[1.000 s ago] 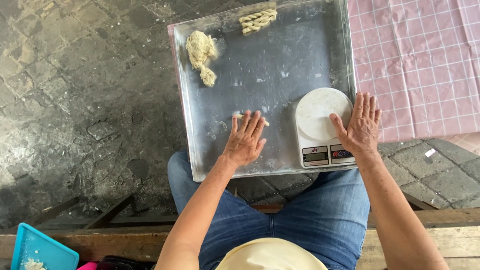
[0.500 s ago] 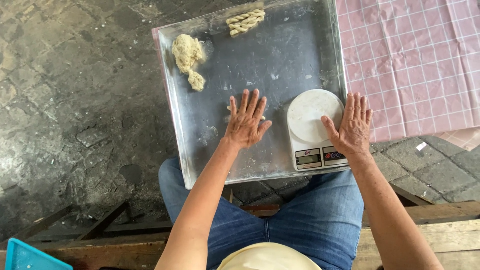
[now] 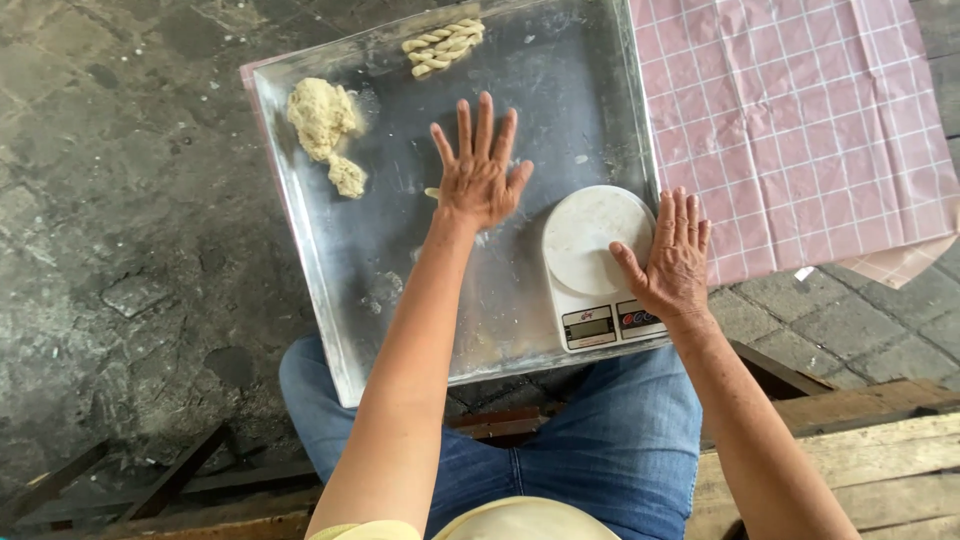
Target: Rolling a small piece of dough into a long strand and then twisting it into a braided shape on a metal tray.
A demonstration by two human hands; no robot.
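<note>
A shallow metal tray (image 3: 560, 110) lies over my knees. My left hand (image 3: 480, 170) is pressed flat on its middle with the fingers spread, and a small bit of pale dough (image 3: 432, 192) peeks out at the palm's left edge. My right hand (image 3: 675, 260) rests flat against the right side of a white kitchen scale (image 3: 597, 262) in the tray's near right corner, fingers straight. A crumbly dough lump (image 3: 322, 118) with a smaller piece (image 3: 347, 177) sits at the tray's far left. Twisted dough sticks (image 3: 443, 45) lie at the far edge.
A pink checked cloth (image 3: 800, 130) covers the surface right of the tray. Dark stone floor (image 3: 120, 200) spreads to the left. A wooden bench (image 3: 850, 450) runs under my blue-jeaned legs (image 3: 560, 450).
My left hand has slid away from me across the tray, from the near edge to the middle. My right hand stays by the scale.
</note>
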